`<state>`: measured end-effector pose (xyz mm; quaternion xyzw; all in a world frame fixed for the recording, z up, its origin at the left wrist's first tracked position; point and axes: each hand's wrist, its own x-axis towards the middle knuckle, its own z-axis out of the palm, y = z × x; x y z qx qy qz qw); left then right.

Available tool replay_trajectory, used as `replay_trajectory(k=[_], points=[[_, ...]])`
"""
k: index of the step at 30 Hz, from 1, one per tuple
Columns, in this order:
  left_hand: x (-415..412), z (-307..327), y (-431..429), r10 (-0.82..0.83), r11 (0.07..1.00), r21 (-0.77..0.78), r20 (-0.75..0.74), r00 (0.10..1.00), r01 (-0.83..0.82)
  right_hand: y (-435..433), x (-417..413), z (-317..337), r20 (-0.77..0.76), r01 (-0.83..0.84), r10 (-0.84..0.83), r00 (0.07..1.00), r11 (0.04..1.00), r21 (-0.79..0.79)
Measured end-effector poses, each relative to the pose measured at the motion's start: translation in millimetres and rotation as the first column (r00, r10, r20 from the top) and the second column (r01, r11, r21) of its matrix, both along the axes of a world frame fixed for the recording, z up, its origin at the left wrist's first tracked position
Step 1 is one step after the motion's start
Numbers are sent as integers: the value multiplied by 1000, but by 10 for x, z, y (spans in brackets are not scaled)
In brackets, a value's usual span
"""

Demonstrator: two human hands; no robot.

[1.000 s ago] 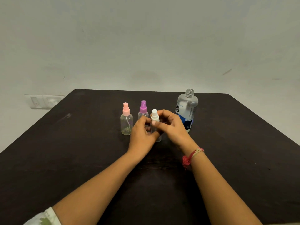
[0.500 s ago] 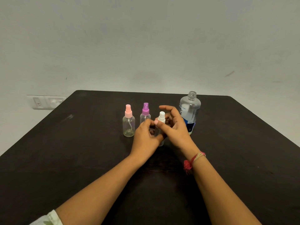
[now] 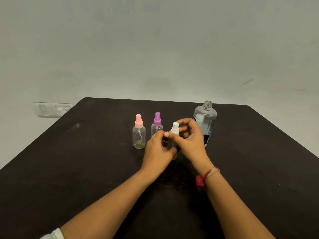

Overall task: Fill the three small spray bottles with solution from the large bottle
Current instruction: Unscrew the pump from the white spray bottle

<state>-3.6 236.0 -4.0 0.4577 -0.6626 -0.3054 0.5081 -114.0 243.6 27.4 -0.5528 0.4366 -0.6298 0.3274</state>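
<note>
The white-capped spray bottle (image 3: 175,129) stands upright on the dark table (image 3: 86,169), near the middle, held between both hands. The left hand (image 3: 158,150) wraps its curled fingers round the clear body, hiding most of it. The right hand (image 3: 192,142) curls over the top from the right, its fingers (image 3: 185,121) and thumb closed round the white spray cap, which pokes up between them. Both forearms reach forward from the near edge and meet at the bottle. A red thread band (image 3: 205,176) circles the right wrist.

To the left stand the purple-capped spray bottle (image 3: 157,125) and the pink-capped spray bottle (image 3: 139,135). The large bottle (image 3: 205,118), uncapped, stands just beyond the right hand.
</note>
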Motion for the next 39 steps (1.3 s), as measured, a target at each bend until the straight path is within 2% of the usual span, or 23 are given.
replay_trajectory(k=[3, 8, 11, 14, 17, 22, 24, 26, 29, 34, 39], points=[[1, -8, -28, 2, 1000, 21, -25, 1000, -2, -17, -29, 29, 35, -78, 77, 996, 997, 24], [6, 8, -34, -24, 998, 57, -71, 997, 28, 24, -88, 67, 30, -299, 298, 954, 953, 47], [6, 6, -23, -27, 999, 23, -39, 999, 28, -9, -30, 12, -140, -154, 155, 978, 988, 21], [-10, 7, -8, -12, 1000, -6, -6, 1000, 12, -37, -26, -5, -77, -41, 41, 996, 999, 0], [-3, -8, -24, -6, 1000, -4, -1, 1000, 6, -27, -76, 24, 27, -90, 89, 996, 995, 34], [7, 0, -28, -28, 999, 24, -4, 1000, 29, 21, -126, 70, 34, -270, 269, 963, 962, 49], [7, 13, -9, -40, 999, 22, -8, 999, 40, 20, -96, 56, -9, -256, 256, 967, 966, 35], [6, 24, 2, -31, 1000, 7, 2, 1000, 31, -8, -59, 13, -55, -160, 161, 985, 987, 21], [0, 27, -3, -20, 1000, -13, 36, 999, 21, -53, -44, -21, -2, -76, 76, 997, 997, 14], [10, 6, -34, -3, 1000, -1, 30, 1000, 3, -35, -116, 43, 24, -174, 173, 985, 983, 52], [10, 13, -23, -37, 999, -3, 35, 999, 37, 15, -158, 68, -60, -270, 272, 960, 962, 46]])
